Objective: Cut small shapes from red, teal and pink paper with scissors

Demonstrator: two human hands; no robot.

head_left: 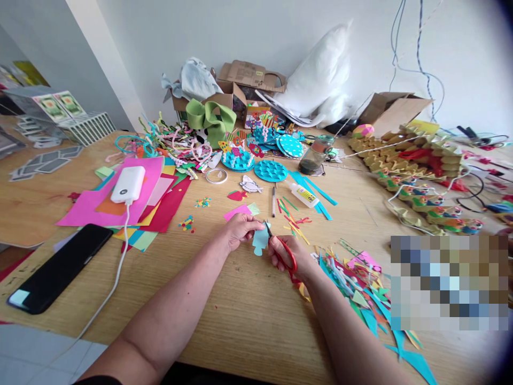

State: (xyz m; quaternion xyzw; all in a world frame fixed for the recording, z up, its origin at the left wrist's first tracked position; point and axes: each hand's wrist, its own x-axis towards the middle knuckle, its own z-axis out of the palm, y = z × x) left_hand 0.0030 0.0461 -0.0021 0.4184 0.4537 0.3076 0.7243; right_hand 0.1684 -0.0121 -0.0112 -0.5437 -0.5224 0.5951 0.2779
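My left hand [242, 229] pinches the upper edge of a light blue paper cutout [260, 241], which looks fish-like with a notched lower end. Red-handled scissors [289, 255] are gripped in my right hand [290, 256], their dark blades at the right edge of that paper. Just beyond my hands lie a pink paper piece [237, 212], a red paper fish shape [238, 195] and a white fish cutout with drawn lines [251, 184]. A pen [273, 201] and a white glue bottle [303, 194] rest farther right.
Colored paper sheets [176, 200], a white power bank [128, 184] with its cable and a black phone [60, 267] are at left. Paper scraps [368, 291] pile beside my right forearm. Blue decorated discs [271, 171], a glass jar [316, 155] and egg cartons [417, 152] stand behind.
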